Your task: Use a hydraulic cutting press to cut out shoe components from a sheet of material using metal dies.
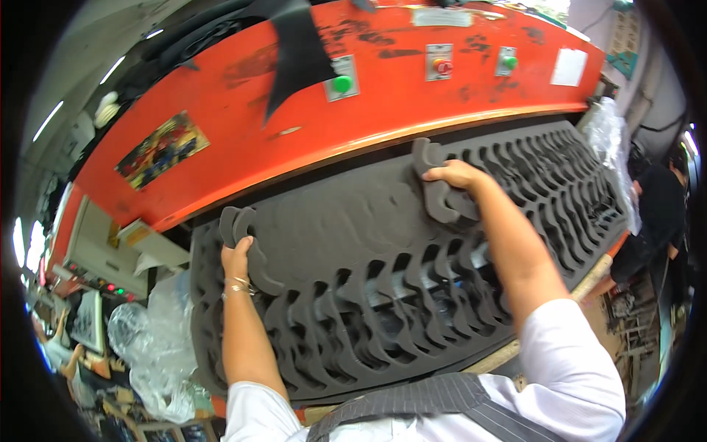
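At the left part of a dark grey foam sheet with wavy cutouts, curved dark grey foam strips are pinched in the nearly closed fingers of the left hand. Right of the sheet's middle, wavy dark grey foam pieces are gripped by the bent fingers of the right hand.

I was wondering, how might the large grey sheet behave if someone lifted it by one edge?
The sheet would probably sag, being heavily cut out in wavy rows. It looks like foam, so it may feel light for its size. Its matte surface suggests it would hardly slip.
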Action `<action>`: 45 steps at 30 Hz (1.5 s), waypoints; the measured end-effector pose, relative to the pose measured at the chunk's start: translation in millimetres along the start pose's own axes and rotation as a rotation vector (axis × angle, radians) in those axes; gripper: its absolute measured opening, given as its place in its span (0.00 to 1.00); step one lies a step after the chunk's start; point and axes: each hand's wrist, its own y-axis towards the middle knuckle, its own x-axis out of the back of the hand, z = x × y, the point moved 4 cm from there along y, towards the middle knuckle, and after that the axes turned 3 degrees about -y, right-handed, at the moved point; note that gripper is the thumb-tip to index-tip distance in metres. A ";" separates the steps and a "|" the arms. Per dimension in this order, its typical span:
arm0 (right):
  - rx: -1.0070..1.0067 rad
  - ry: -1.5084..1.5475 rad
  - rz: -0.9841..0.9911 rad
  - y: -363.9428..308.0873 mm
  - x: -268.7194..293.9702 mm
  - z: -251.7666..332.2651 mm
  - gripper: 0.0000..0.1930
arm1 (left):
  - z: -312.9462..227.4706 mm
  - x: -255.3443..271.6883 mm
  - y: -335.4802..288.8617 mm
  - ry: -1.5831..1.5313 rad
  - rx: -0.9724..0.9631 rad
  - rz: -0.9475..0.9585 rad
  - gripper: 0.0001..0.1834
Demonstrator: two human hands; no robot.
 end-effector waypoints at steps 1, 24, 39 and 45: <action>-0.008 -0.011 0.091 -10.4 -8.1 12.7 0.36 | -7.4 25.0 -21.1 -0.080 -0.081 -0.124 0.22; 0.242 -0.121 0.337 22.9 43.0 20.7 0.29 | -46.7 -189.2 81.6 0.763 0.037 0.496 0.26; 0.149 0.000 -0.089 1.1 58.7 -27.0 0.38 | -61.5 -144.3 51.9 0.885 0.403 0.512 0.33; 0.337 1.559 -1.010 -234.0 100.3 -53.0 0.24 | -29.0 -103.4 66.6 0.830 0.583 0.418 0.38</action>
